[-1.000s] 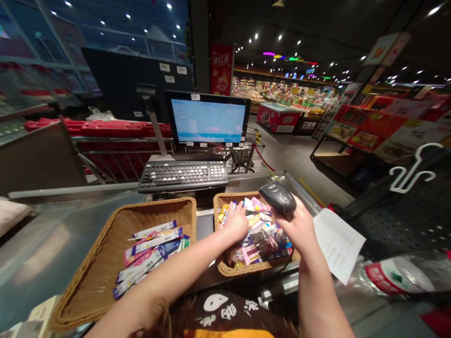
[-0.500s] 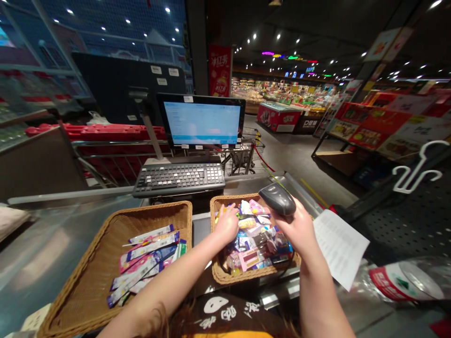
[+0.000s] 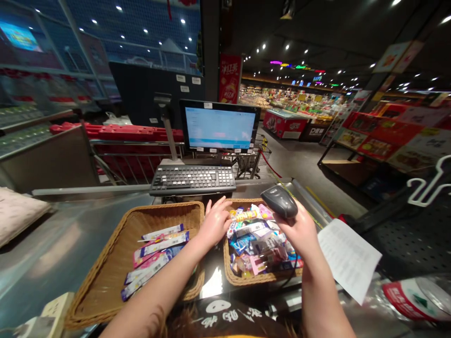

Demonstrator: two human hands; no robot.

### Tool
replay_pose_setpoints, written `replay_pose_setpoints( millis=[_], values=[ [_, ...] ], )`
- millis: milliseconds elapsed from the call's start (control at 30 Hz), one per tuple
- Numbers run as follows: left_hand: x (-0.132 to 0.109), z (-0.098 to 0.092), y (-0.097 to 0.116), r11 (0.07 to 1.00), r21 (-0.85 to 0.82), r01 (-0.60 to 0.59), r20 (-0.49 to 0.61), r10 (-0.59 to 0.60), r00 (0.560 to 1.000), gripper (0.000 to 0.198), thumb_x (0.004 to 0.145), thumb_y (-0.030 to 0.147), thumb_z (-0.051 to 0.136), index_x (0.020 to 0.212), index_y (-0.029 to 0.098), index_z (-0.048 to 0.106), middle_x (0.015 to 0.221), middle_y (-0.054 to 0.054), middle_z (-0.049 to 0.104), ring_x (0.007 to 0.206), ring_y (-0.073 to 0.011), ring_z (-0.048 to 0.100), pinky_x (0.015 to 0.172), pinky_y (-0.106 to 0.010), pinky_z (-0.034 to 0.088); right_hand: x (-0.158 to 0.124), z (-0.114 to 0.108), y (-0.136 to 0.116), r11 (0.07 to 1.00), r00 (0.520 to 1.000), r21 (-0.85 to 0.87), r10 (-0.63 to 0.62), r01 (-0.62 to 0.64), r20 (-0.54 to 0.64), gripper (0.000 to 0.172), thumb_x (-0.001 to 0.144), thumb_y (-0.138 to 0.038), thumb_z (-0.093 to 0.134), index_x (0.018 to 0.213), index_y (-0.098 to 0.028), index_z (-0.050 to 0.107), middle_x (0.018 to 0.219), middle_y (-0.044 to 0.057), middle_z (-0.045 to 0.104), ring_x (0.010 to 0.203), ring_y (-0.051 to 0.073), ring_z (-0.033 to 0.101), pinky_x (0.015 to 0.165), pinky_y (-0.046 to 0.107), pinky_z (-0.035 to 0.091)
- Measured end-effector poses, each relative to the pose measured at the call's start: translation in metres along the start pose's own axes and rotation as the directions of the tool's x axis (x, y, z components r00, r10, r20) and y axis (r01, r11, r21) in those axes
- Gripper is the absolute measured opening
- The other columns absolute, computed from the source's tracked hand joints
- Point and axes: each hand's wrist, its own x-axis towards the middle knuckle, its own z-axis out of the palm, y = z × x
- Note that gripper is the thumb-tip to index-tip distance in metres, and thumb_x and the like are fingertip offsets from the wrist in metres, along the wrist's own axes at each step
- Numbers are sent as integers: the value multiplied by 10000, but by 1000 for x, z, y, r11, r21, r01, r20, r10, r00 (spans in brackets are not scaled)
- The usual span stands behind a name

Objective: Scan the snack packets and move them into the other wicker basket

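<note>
My right hand [image 3: 299, 230] is closed round a dark handheld barcode scanner [image 3: 280, 202], held above the right wicker basket [image 3: 246, 280], which is piled with several small colourful snack packets. My left hand [image 3: 214, 221] lies on that basket's left rim, fingers curled at the end of a yellow stick packet [image 3: 246, 215] that lies on top of the pile. The left wicker basket [image 3: 105, 263] holds several long flat packets [image 3: 158, 249] spread across its bottom.
A keyboard [image 3: 193, 178] and lit monitor [image 3: 220, 126] stand behind the baskets on the steel counter [image 3: 63, 244]. A printed sheet [image 3: 348, 258] and a plastic bottle [image 3: 416, 293] lie to the right, a cushion [image 3: 17, 213] far left, a power strip [image 3: 56, 307] near left. Store aisles stretch beyond.
My left hand has drawn back from the middle of the right basket to its left rim, with a yellow packet at its fingers. The scanner hand has hardly moved. The view shifted slightly left.
</note>
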Motion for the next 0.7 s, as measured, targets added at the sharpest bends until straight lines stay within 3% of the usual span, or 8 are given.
replay_pose_setpoints(
  millis=[267, 500, 700],
  values=[
    [-17, -45, -17, 998, 60, 4, -239, 11, 971, 146, 911, 203, 559, 789, 196, 641, 1393, -90, 586, 1434, -309, 370, 1157, -670, 206, 12, 9, -37, 994, 995, 36, -104, 104, -6, 461, 829, -446, 606, 1189, -161, 649, 1293, 171, 641, 1264, 357, 567, 1066, 557, 444],
    [-28, -86, -33, 968, 225, 111, -516, 22, 857, 185, 943, 245, 531, 810, 210, 655, 1385, -79, 598, 1437, -298, 371, 1209, -615, 95, 21, 19, -83, 972, 977, 104, -205, 210, -54, 427, 832, -347, 612, 1238, -215, 599, 1332, 134, 611, 1334, 343, 504, 1113, 571, 400],
    [-35, -115, -51, 935, 300, 191, -642, 50, 765, 175, 940, 255, 535, 839, 216, 673, 1364, -74, 616, 1408, -297, 421, 1222, -591, 76, 27, 29, -114, 934, 946, 146, -322, 326, -46, 372, 848, -296, 608, 1214, -226, 601, 1319, 126, 600, 1354, 328, 479, 1111, 550, 420]
  ],
)
